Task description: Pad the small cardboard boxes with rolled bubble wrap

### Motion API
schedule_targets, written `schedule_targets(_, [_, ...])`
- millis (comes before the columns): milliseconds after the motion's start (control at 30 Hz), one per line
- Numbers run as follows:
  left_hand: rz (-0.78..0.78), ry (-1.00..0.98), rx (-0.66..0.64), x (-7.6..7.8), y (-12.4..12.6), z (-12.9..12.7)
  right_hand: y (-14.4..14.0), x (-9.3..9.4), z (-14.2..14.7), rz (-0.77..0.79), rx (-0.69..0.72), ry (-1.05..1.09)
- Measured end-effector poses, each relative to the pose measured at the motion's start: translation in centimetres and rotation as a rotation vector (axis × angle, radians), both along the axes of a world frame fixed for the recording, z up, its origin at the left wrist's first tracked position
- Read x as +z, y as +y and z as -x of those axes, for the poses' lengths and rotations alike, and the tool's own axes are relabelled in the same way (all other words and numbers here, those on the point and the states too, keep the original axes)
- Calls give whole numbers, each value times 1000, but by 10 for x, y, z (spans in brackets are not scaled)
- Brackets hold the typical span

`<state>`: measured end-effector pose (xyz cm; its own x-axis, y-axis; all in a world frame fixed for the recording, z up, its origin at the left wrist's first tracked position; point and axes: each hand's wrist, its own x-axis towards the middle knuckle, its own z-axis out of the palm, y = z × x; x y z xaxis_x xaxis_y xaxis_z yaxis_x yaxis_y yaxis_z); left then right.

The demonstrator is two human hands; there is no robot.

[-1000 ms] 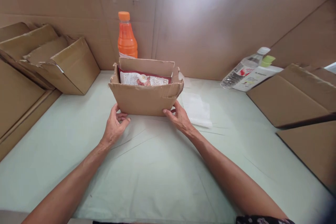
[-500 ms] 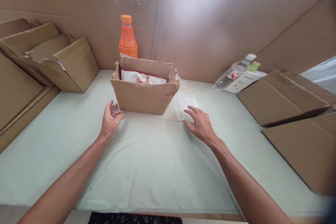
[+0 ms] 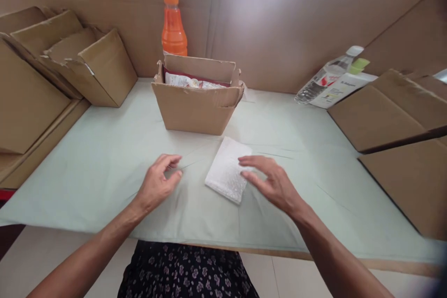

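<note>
Right hand (image 3: 274, 184) flat, fingers spread, touching white bubble-wrap pouch (image 3: 227, 174) on pale table cover (image 3: 104, 167). Left hand (image 3: 157, 184) beside, fingers loosely curled, empty. Open cardboard box (image 3: 197, 107) behind.

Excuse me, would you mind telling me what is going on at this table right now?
A person sits at a table covered with pale green paper. Their right hand rests its fingertips on a white folded bubble-wrap sheet lying flat in front of them. The left hand hovers loosely curled beside it, holding nothing. Behind stands an open brown cardboard box with packets inside, and an orange drink bottle behind that.
</note>
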<state>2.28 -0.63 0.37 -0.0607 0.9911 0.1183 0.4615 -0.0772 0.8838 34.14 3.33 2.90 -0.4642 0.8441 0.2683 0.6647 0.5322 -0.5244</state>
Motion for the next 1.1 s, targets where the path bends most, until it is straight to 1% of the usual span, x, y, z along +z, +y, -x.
schedule_targets(100, [31,125,-141,-3,-6,-16,36,-18,-10,7,-237,-90])
schedule_targets(167, [15,184,-213,-2,-5,-27,57,-31,-12,-13,-343,-145])
schedule_targets(233, [9,217,-269,0,-5,-38,69,-40,-9,-29,-370,-148])
schedule_targets(333, [24,182,-273,1,-7,-46,64,-41,0,-72,-334,-96])
schedule_targets(400, [36,132,-238,-1,-9,-47,50,-32,7,-149,-318,7])
schedule_targets(467, [37,74,-208,-2,-8,-48,29,-15,16,-203,-292,140])
schedule_targets(500, [33,37,-200,-2,-8,-48,17,-4,21,-197,-263,195])
schedule_targets(567, [24,-55,-194,1,-7,-50,-8,19,30,-109,-153,255])
schedule_targets(633, [32,-151,-201,8,-7,-49,-27,40,36,9,22,285])
schedule_targets(667, [41,-198,-221,13,-9,-48,-32,46,36,56,107,296])
schedule_targets(700, [57,-248,-256,17,-11,-46,-34,49,33,88,162,301])
schedule_targets(733, [77,-298,-304,21,-15,-43,-32,47,29,100,168,292])
schedule_targets(767, [96,-341,-357,24,-20,-39,-27,41,22,95,123,259])
schedule_targets(800, [108,-374,-410,27,-26,-35,-20,31,13,75,31,201])
schedule_targets(867, [119,-407,-494,30,-40,-28,-3,3,-4,21,-202,31])
schedule_targets(900, [118,-407,-520,30,-48,-25,5,-12,-12,1,-284,-54])
schedule_targets(933, [116,-407,-538,31,-56,-23,10,-25,-16,-13,-324,-122])
schedule_targets(967, [118,-410,-554,31,-64,-21,14,-35,-18,-27,-324,-162])
schedule_targets(1000, [123,-418,-567,32,-71,-20,16,-42,-17,-47,-297,-175])
schedule_targets(1033, [128,-426,-583,34,-77,-19,16,-44,-12,-78,-258,-167])
schedule_targets(1100, [121,-435,-624,39,-88,-17,17,-38,7,-171,-190,-117])
